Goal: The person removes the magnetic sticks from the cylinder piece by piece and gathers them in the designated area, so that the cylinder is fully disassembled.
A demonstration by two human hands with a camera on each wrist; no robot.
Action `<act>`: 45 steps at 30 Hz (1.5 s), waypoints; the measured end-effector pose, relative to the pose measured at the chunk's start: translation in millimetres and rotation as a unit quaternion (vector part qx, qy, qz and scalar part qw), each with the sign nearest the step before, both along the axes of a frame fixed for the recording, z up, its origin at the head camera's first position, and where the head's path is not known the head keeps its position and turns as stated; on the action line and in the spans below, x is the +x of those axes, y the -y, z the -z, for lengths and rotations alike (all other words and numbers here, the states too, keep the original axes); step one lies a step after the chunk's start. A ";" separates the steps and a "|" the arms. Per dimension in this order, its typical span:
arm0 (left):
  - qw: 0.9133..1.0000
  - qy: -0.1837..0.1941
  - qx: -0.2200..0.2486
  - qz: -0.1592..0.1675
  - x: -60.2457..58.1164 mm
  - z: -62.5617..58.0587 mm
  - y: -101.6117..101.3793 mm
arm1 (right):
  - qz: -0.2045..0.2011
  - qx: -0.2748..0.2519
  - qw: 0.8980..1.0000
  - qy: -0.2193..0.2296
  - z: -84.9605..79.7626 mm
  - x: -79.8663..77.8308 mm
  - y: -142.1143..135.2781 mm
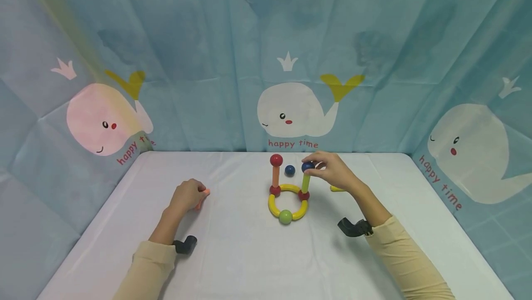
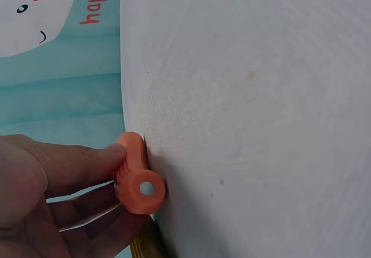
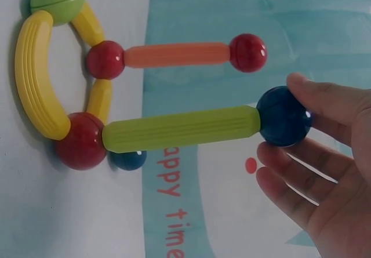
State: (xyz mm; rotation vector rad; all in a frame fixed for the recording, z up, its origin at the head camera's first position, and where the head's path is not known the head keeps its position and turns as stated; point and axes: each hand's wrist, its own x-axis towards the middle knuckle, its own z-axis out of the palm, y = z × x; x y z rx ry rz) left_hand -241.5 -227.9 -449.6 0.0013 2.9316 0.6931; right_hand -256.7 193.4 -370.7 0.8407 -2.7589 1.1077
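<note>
At the white table (image 1: pixel 241 263), the left hand (image 1: pixel 188 196) pinches a part-hidden orange piece (image 2: pixel 139 168), the right hand (image 1: pixel 335 171) a blue ball (image 3: pixel 283 116) atop a green stick (image 3: pixel 182 130), the right wrist (image 1: pixel 362 199) part-covering a yellow piece (image 1: pixel 337 189).

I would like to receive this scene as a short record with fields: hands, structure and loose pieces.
Left hand: pinches an orange piece
Right hand: holds the blue ball atop the upright green rod
Base: yellow ring with two red balls and a light green ball
Other upright: orange rod, topped by another red ball
Loose ball: dark blue, on the table, behind the ring
Partly hidden: yellow piece near the right wrist
</note>
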 end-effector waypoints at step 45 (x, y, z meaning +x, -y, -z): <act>0.997 -0.082 0.005 0.000 10.5 -11.1 -7.4 | 0.009 -0.009 1.000 0.002 1.3 0.5 -3.7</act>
